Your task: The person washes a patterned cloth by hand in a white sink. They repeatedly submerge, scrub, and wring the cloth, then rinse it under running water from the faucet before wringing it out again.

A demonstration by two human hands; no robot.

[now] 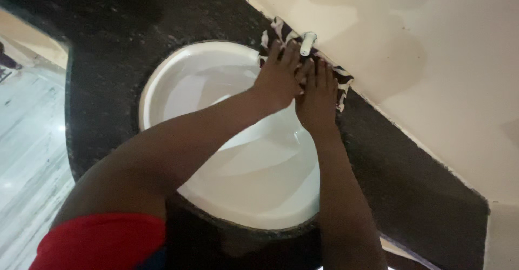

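Dark stone: a speckled black countertop (113, 43) fills the upper left and runs diagonally to the lower right of the frame, meeting a cream wall (421, 59) at upper right.
Basin: a round white sink (178, 81) is set into the counter at centre; both forearms cross above its bowl.
Tap: a small white faucet (307, 43) stands at the back of the basin, upper centre, just beside the wall.
Cloth: a brown-and-white patterned cloth (343, 81) is bunched at the foot of the tap, between basin rim and wall, showing on both sides of the hands.
Left hand: the left hand (278, 78) lies flat, fingers stretched and together, pressing on the cloth just left of the tap; it grips nothing that can be seen.
Right hand: the right hand (318, 94) lies beside it, touching it, fingers likewise extended on the cloth; whether they pinch the fabric underneath cannot be told.
Doing it well: judging from this pose, even pressure through both palms and working the cloth snugly round the tap's base would reach the narrow strip by the wall.
Sleeve: a red sleeve (102, 240) shows at lower left.
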